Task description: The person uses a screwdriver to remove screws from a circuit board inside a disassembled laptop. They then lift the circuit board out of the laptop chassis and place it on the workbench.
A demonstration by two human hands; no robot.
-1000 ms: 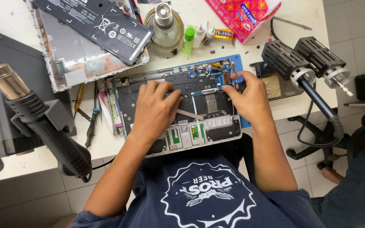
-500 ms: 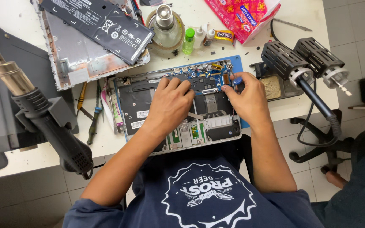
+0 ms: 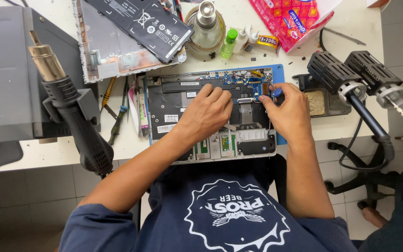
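Note:
An opened laptop base (image 3: pixel 173 109) lies on a blue mat (image 3: pixel 280 74) at the desk's front edge, with its circuit board and cables showing. My left hand (image 3: pixel 206 114) rests palm down on the middle of its internals, fingertips at the black bar near the board, holding nothing. My right hand (image 3: pixel 289 112) is at the base's right end, closed around a small blue-handled screwdriver (image 3: pixel 276 92) whose tip points down at the board's right corner.
A black hot air gun (image 3: pixel 71 121) stands in a holder at the left by a grey box (image 3: pixel 5 70). Behind are the removed cover (image 3: pixel 103 56) with a black battery (image 3: pixel 141 21), a glass bottle (image 3: pixel 208 21), small bottles, and a red packet (image 3: pixel 290 16). Two black lamp heads (image 3: pixel 350 74) stand at the right.
My left hand has slid a little up and to the right across the laptop's internals. My right hand has stayed at the right corner with the screwdriver.

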